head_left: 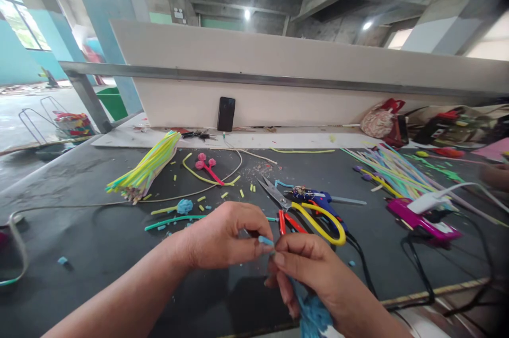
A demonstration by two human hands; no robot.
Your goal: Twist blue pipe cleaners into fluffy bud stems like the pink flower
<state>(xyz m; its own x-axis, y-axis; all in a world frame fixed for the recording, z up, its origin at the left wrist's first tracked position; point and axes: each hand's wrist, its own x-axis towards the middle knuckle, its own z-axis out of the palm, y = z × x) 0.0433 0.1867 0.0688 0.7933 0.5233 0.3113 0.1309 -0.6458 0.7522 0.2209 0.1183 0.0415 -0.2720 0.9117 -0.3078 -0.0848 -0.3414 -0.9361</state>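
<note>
My left hand (228, 234) is closed in a pinch, with a short light-blue pipe cleaner piece (265, 241) showing at its fingertips. Close beside it, my right hand (318, 263) is also closed, its thumb and forefinger pinched near that piece. Below the right palm hangs a fluffy blue pipe-cleaner bundle (314, 312), held in the curled fingers and partly hidden. Just beyond the hands lie yellow-handled scissors (318, 218), blades apart, and a red-handled tool (288, 221). A green pipe cleaner (175, 219) and a blue pompom on a yellow stem (184, 206) lie beyond my left wrist.
A blue glue gun (318, 200) lies behind the scissors. Pipe cleaner bundles lie left (147, 168) and right (392, 168). A purple power strip (421, 221) with cables sits at right. A phone (226, 114) leans on the back board. Cut bits dot the dark tabletop (99, 253).
</note>
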